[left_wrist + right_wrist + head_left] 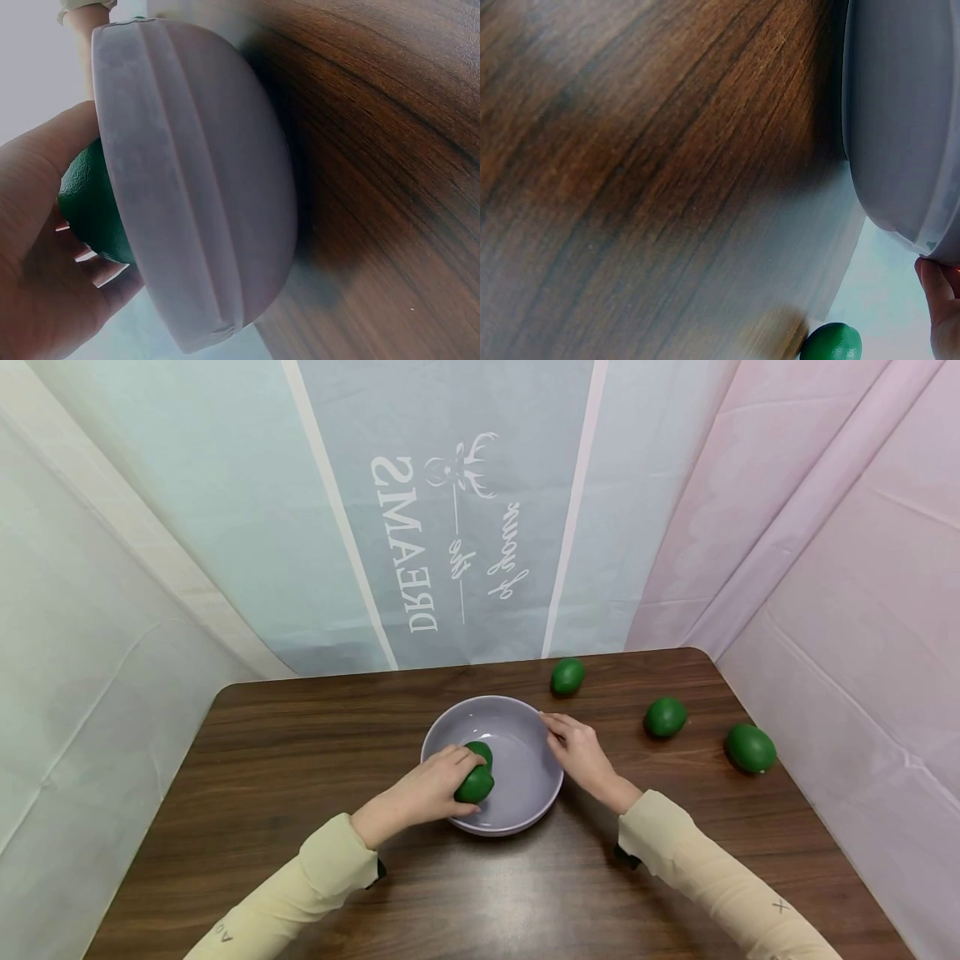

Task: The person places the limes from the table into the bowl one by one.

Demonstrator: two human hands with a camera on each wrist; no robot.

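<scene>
Left hand (427, 783) is grasping a green fruit (475, 786) over the lilac bowl (525, 772), left side; right hand (579, 750) is touching the bowl's right rim, fingers unclenched. Fruit is looking light, firm, slick; girth is likely offering surest hold.

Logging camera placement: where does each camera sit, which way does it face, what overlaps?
Head: head-worn, facing forward and down at the bowl, table and hanging cloth; left hand, right hand and sleeves show.
Left wrist: on that wrist, facing the bowl's outer wall; left hand and part of the right arm show.
Right wrist: on that wrist, facing table and bowl's side; some fingers show at the edge.
Shared: the bowl, in all; head and left wrist both show the gripped green fruit.
</scene>
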